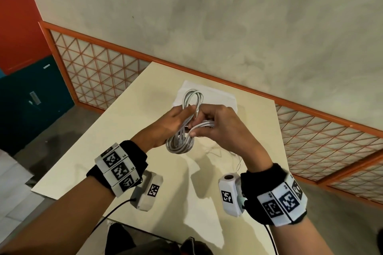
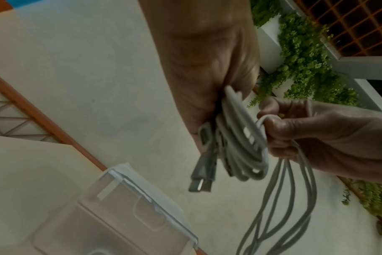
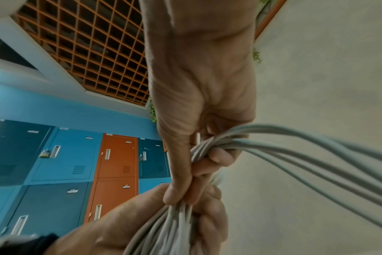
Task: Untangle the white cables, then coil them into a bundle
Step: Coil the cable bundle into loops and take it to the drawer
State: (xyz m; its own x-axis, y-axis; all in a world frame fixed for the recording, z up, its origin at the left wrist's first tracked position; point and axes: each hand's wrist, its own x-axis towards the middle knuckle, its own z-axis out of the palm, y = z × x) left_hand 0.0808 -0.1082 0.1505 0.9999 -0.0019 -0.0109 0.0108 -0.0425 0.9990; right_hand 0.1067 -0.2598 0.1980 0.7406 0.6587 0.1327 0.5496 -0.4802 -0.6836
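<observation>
A coil of white cables (image 1: 182,138) is held in the air above the cream table (image 1: 103,141), looped at its top and bottom. My left hand (image 1: 176,122) grips the coil at its middle. My right hand (image 1: 217,124) pinches a group of strands that cross the coil sideways. In the left wrist view the white cables (image 2: 240,148) hang from my left hand (image 2: 207,86) with a plug end (image 2: 199,182) dangling, and my right hand (image 2: 305,134) holds strands beside it. The right wrist view shows my right hand (image 3: 199,138) with its fingers curled round the cables (image 3: 294,155).
A white cloth or bag (image 1: 207,95) lies on the table behind the hands. A clear plastic box (image 2: 120,215) shows in the left wrist view. An orange lattice railing (image 1: 99,72) runs behind the table, with lockers (image 1: 31,89) at the left.
</observation>
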